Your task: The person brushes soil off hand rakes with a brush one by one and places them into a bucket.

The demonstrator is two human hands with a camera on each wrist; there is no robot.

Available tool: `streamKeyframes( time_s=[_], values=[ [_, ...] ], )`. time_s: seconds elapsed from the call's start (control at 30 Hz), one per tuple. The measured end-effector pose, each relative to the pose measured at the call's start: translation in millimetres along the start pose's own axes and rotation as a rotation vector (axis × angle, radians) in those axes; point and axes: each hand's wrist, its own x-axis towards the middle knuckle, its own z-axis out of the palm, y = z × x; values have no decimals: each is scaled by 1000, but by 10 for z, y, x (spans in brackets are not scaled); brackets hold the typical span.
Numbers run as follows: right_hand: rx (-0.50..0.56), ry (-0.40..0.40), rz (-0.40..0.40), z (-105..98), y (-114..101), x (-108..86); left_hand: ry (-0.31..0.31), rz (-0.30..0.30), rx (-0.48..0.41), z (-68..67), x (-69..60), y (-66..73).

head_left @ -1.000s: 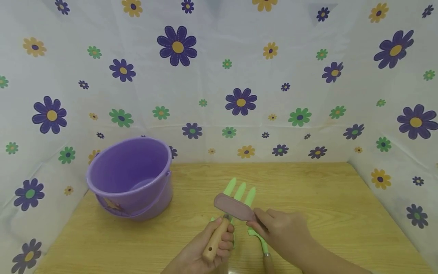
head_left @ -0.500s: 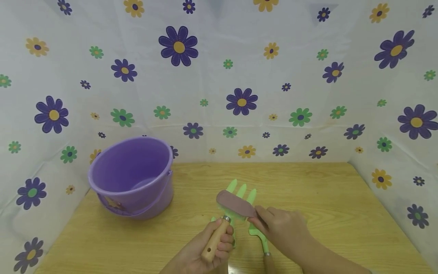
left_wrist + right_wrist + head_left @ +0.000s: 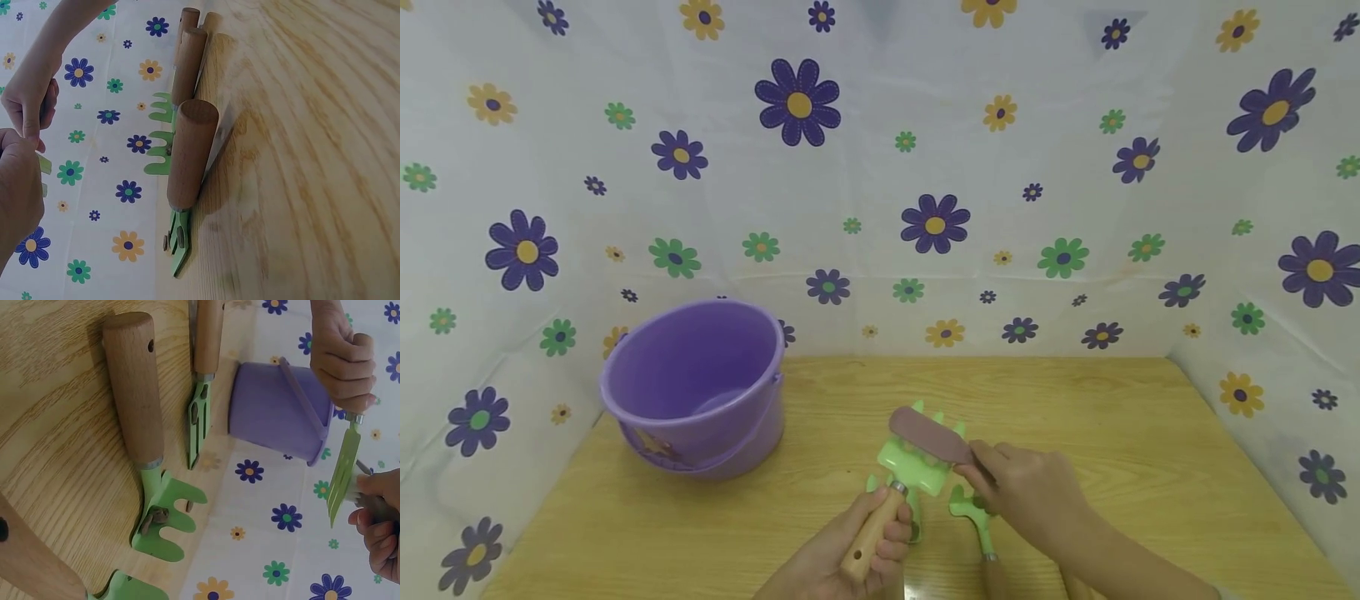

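Farthest left, beyond the left-hand grip, a purple bucket [image 3: 700, 423] stands upright, its handle hanging down the near side. The left hand [image 3: 857, 546] has its fingers curled firmly round the wooden handle [image 3: 874, 533] of a green fork, the head [image 3: 917, 472] reaching forward and to the right of that grip, clear of the table [image 3: 1150, 433]. The fork looks light and stiff; the smooth wood may turn a little, so a hold close to the metal collar [image 3: 898, 487] should best resist pushing on the prongs. Just below the head, a slotted green tool [image 3: 199, 419] lies on the table. Across the prongs, between the two grips, runs a flat brown brush-like tool [image 3: 928, 436]; whether it has bristles underneath I cannot make out for certain. It too seems light and fairly stiff, best taken by its narrow end, which is where the right hand [image 3: 1028, 493] pinches it between thumb and fingers. Below and left of the right-hand grip rests a small green fork [image 3: 977, 515], with dark bits [image 3: 156, 519] on its head; its thick wooden grip offers the cleanest hold. Under the right forearm, another wooden handle [image 3: 1075, 583] partly shows.
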Motion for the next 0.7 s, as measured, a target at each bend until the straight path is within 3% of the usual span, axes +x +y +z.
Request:
streamKeyframes(
  time_s=[0.7],
  values=[
    [-118, -16, 32, 152, 264, -50, 14, -48, -102, -3, -33, -19]
  ],
)
